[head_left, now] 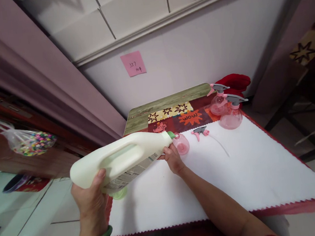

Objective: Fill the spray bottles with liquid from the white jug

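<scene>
My left hand [90, 194] grips the base of a large white jug [122, 157], tipped on its side with its green spout against the mouth of a small pink bottle [182, 144]. That bottle stands on the white cloth [236, 173] with its sprayer off. My right hand [173, 158] is closed around the jug's neck end, right beside the pink bottle. A loose pink and grey spray head [200, 131] with its thin tube lies on the cloth just right of the bottle. A green cap [119, 193] lies under the jug near the table's left edge.
Two pink spray bottles [229, 112] with grey triggers stand at the table's far right corner, in front of a red object [235, 81]. A patterned mat [180, 117] covers the far part of the table. A bag of coloured beads [32, 142] hangs at left. A chair stands at right.
</scene>
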A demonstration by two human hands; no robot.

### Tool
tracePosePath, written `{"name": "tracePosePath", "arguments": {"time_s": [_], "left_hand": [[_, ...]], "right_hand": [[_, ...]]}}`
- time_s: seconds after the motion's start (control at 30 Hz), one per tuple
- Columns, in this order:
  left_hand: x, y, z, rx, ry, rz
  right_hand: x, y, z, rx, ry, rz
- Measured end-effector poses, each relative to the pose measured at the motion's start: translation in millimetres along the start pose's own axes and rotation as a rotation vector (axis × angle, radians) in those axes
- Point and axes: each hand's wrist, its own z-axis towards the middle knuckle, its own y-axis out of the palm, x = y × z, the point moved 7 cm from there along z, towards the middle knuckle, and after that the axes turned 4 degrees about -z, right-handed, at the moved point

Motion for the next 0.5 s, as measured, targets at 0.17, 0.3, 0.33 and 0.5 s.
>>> {"name": "tracePosePath", "arguments": {"time_s": [0.17,0.3,0.33,0.5], "left_hand": [[3,1.7,-1,-0.015,0.014,0.014],[5,4.6,-2,-0.026,-0.005,0.019],[6,5.2,-3,-0.025,-0.005,0.020],[12,9.7,-6,-0.027,0.004,0.033]], "right_hand": [[1,-1,1,0.003,0.003,0.000],[0,-1,0,0.001,0.000,0.000],[0,-1,0,0.000,0.001,0.002],[0,-1,1,0.020,0.010,0.014]]}}
